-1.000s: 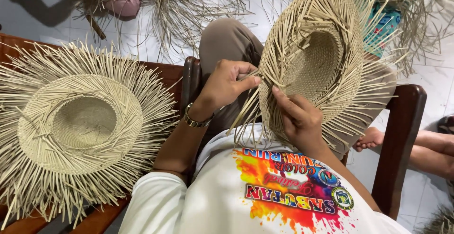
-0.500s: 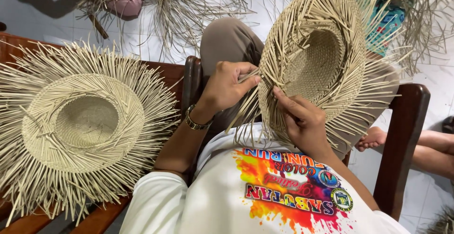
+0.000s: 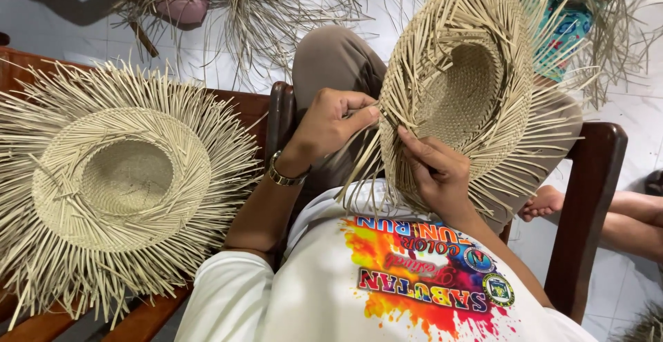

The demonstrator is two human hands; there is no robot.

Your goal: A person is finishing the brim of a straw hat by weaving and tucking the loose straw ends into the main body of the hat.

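A half-woven straw hat [image 3: 463, 86] stands tilted on my lap, its hollow crown facing me and loose straw ends sticking out all round the brim. My left hand [image 3: 328, 124], a metal watch on its wrist, pinches a straw strand at the brim's left edge. My right hand [image 3: 435, 173] grips the lower brim, fingers pressed on the weave. A second unfinished straw hat [image 3: 121, 176] lies crown-up opening on the wooden seat to my left, untouched.
I sit on a dark wooden chair; its armrest [image 3: 587, 211] rises on the right. More loose straw bundles [image 3: 255, 3] lie on the white tiled floor ahead. Another person's bare foot and legs [image 3: 608, 207] show at the right.
Both hands stay at the brim with only small finger movement; the hat and the view shift very slightly.
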